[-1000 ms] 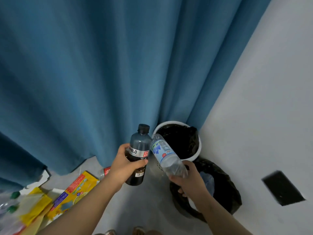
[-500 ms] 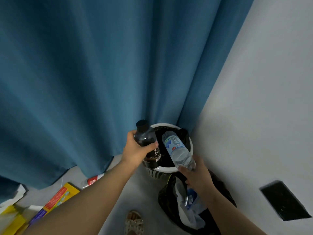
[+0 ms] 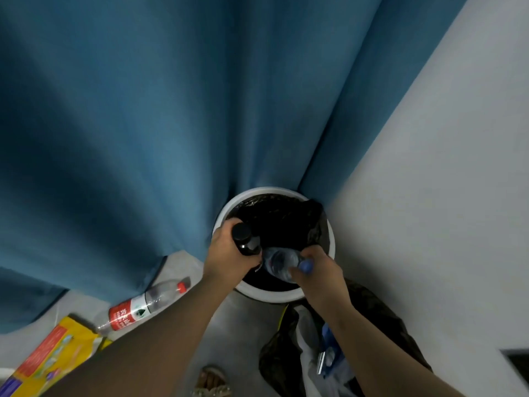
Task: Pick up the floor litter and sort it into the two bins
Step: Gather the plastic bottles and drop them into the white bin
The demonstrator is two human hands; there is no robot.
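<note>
A round white bin [image 3: 331, 242] lined with a black bag stands in the corner between curtain and wall. My left hand [image 3: 226, 255] grips a dark bottle [image 3: 246, 243] with a black cap, held upright over the bin's opening. My right hand [image 3: 317, 272] holds a clear water bottle [image 3: 279, 262] by its neck near the blue cap, its base pointing down into the bin. A second bin, lined with a black bag [image 3: 380, 316], sits nearer me and holds white and blue litter.
A clear bottle with a red label and cap [image 3: 143, 306] lies on the grey floor by the blue curtain [image 3: 143, 124]. A yellow packet [image 3: 45, 359] lies at lower left. My sandalled foot [image 3: 211, 381] shows at the bottom. A white wall [image 3: 443, 196] rises on the right.
Both hands moved forward and down, so the two bottles now hang over the white bin's opening. The view tilted down, which brought the red-label bottle into sight.
</note>
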